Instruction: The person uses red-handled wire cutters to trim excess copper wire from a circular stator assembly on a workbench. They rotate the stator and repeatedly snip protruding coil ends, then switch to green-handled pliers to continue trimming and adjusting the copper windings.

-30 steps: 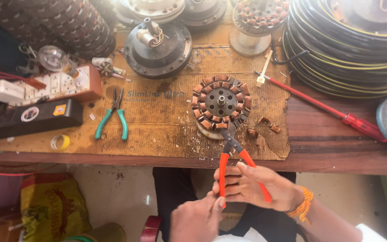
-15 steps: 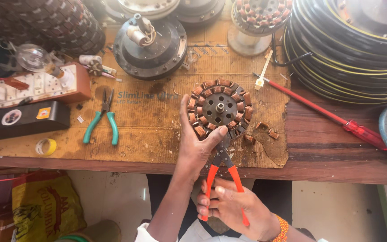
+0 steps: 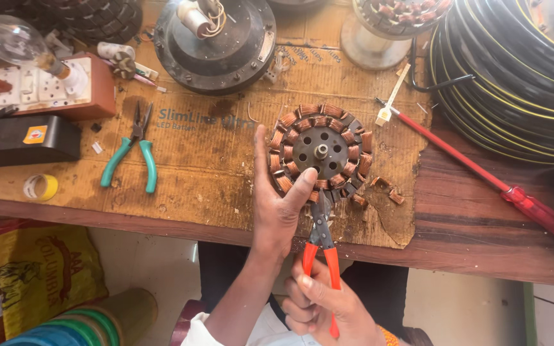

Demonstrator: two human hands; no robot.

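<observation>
Left hand [image 3: 280, 205] grips the round stator with copper windings [image 3: 320, 152] at its near-left edge, thumb pressed on the metal core, fingers curled behind. Stator sits on the cardboard sheet [image 3: 206, 160] near the front edge of the wooden surface [image 3: 482, 237]. Right hand [image 3: 318, 307] is closed around the orange-handled cutters [image 3: 322, 247], whose tip meets the stator's near rim. Cut copper bits [image 3: 389, 192] lie just right. Green-handled pliers [image 3: 133, 154] rest well left; red screwdriver [image 3: 482, 170] lies right.
</observation>
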